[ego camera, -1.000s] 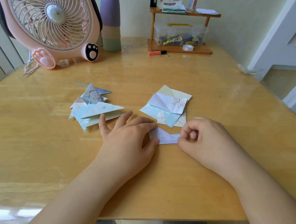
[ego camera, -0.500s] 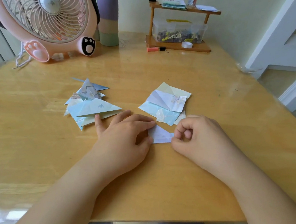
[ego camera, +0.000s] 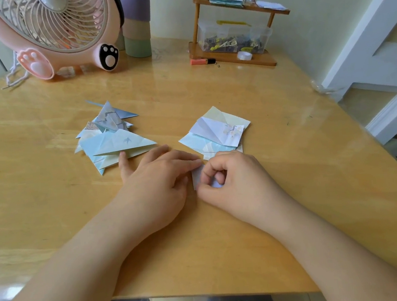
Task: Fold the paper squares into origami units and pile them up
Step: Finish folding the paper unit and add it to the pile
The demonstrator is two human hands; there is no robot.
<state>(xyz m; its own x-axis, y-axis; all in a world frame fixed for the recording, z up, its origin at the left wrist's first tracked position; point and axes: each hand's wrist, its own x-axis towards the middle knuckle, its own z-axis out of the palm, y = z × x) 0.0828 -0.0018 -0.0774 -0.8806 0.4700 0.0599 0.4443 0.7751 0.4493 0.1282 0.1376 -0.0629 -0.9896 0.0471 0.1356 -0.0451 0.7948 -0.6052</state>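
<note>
A small pale lilac paper piece [ego camera: 197, 178] lies on the wooden table [ego camera: 226, 244] between my hands, mostly hidden by them. My left hand [ego camera: 157, 186] lies flat on its left part, fingers stretched out and pressing it down. My right hand [ego camera: 239, 182] is curled, with thumb and forefinger pinching the paper's right part. A pile of folded triangular units [ego camera: 116, 143] in blue and pale green sits beyond my left hand. A stack of unfolded paper squares [ego camera: 217, 129] lies just beyond my right hand.
A pink fan [ego camera: 55, 30] with paw feet and a tall pastel bottle [ego camera: 136, 20] stand at the back left. A small wooden shelf [ego camera: 232, 57] holds a clear box of clips, with a tape roll [ego camera: 244, 55] and an orange marker [ego camera: 201, 61] beside it.
My right hand has slid left along the paper towards my left hand, covering most of the piece. My left hand stays pressed in place.
</note>
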